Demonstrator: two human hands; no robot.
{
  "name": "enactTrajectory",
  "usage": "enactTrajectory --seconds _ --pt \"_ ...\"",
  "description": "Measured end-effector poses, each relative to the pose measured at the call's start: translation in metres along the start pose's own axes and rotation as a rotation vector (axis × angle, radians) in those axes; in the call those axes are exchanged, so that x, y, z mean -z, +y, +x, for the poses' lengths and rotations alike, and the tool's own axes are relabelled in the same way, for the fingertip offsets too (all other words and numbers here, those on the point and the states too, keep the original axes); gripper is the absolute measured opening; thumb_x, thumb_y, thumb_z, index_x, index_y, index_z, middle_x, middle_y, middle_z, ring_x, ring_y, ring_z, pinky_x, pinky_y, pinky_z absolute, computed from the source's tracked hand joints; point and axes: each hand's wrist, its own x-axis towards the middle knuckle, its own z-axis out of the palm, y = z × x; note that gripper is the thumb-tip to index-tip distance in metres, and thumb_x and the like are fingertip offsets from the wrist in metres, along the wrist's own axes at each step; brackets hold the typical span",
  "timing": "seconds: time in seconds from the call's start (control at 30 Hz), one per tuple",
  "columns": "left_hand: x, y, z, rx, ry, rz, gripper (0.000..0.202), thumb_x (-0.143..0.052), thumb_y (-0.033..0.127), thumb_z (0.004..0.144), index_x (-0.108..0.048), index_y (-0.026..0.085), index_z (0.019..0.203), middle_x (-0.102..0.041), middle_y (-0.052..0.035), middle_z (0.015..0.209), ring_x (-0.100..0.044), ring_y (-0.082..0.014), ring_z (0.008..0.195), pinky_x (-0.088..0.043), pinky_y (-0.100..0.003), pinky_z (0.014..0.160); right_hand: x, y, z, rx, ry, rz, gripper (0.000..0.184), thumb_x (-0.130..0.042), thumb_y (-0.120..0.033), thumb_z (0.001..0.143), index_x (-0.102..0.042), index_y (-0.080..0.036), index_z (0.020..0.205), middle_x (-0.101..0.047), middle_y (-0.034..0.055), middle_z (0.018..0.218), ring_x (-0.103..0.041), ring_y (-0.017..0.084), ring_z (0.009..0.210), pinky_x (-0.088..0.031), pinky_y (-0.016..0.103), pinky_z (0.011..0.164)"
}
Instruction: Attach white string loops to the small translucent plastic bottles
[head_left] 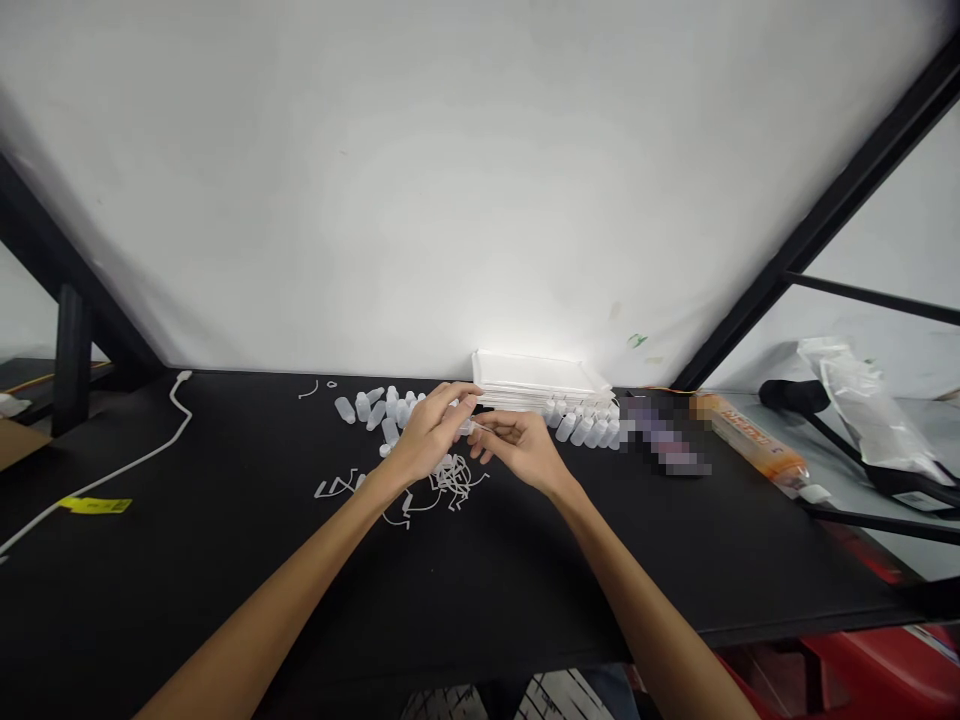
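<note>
My left hand is closed around a small white plastic vial above a black table. My right hand pinches something thin and white at the vial's end, right beside the left fingertips. Under both hands lies a tangle of thin white plastic strips. Several loose white vials lie behind my left hand, and a row of them lies behind my right hand.
A flat white tray or box sits against the white wall. An orange tube and a clear bag lie at the right. A white cable and a yellow tag are at the left.
</note>
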Motion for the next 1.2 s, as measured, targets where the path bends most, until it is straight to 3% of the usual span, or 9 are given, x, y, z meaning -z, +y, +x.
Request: enactTrajectory --seconds 0.27,0.5,0.63,0.8,0.97,1.2 --pt "0.010 -0.001 0.004 -0.151 -0.133 0.189 0.026 -0.055 0.029 0.086 -0.064 0.019 0.109 -0.064 -0.0077 0.104 -0.060 -0.0176 0.081 -0.051 -0.028 0.063 0.015 -0.008 0.003 -0.141 0.041 0.192 0.027 -0.073 -0.039 0.071 -0.069 -0.012 0.073 -0.064 0.0032 0.063 -0.062 0.014 0.052 -0.051 0.025 0.046" --pt "0.008 0.000 0.002 -0.111 -0.122 0.217 0.027 -0.053 0.035 0.089 -0.067 0.015 0.100 -0.065 -0.0043 0.078 -0.051 -0.0120 0.057 -0.041 -0.024 0.052 0.018 -0.009 0.001 -0.135 -0.032 0.232 0.026 -0.072 -0.037 0.074 -0.071 -0.012 0.075 -0.064 0.0032 0.065 -0.062 0.013 0.053 -0.053 0.026 0.046" --pt "0.012 0.005 0.001 -0.084 -0.162 0.151 0.032 -0.050 0.041 0.090 -0.067 0.015 0.086 -0.050 0.0022 0.057 -0.035 -0.0080 0.046 -0.029 -0.022 0.044 0.018 -0.010 0.000 -0.101 -0.068 0.212 0.025 -0.070 -0.037 0.077 -0.071 -0.012 0.074 -0.064 0.0034 0.066 -0.063 0.013 0.054 -0.055 0.026 0.047" --pt "0.011 0.006 0.001 -0.030 -0.242 0.023 0.038 -0.045 0.045 0.092 -0.059 0.015 0.074 -0.035 0.0062 0.048 -0.031 -0.0067 0.042 -0.028 -0.021 0.043 0.019 -0.010 -0.001 -0.099 -0.085 0.175 0.029 -0.069 -0.038 0.078 -0.070 -0.011 0.070 -0.065 0.0042 0.064 -0.064 0.014 0.051 -0.053 0.024 0.043" --pt "0.008 0.003 0.001 0.025 -0.281 -0.067 0.041 -0.045 0.046 0.093 -0.048 0.016 0.065 -0.031 0.0079 0.045 -0.026 -0.0051 0.039 -0.025 -0.020 0.041 0.021 -0.006 0.000 -0.090 -0.110 0.169 0.031 -0.068 -0.040 0.078 -0.070 -0.009 0.073 -0.065 0.0044 0.061 -0.065 0.015 0.048 -0.052 0.023 0.038" --pt "0.005 0.000 0.001 0.141 -0.314 -0.224 0.045 -0.047 0.050 0.092 -0.044 0.018 0.060 -0.031 0.0074 0.041 -0.028 -0.0049 0.033 -0.024 -0.021 0.038 0.022 -0.008 -0.001 -0.095 -0.110 0.143 0.033 -0.068 -0.041 0.077 -0.068 -0.009 0.071 -0.064 0.0038 0.058 -0.065 0.015 0.046 -0.050 0.021 0.035"
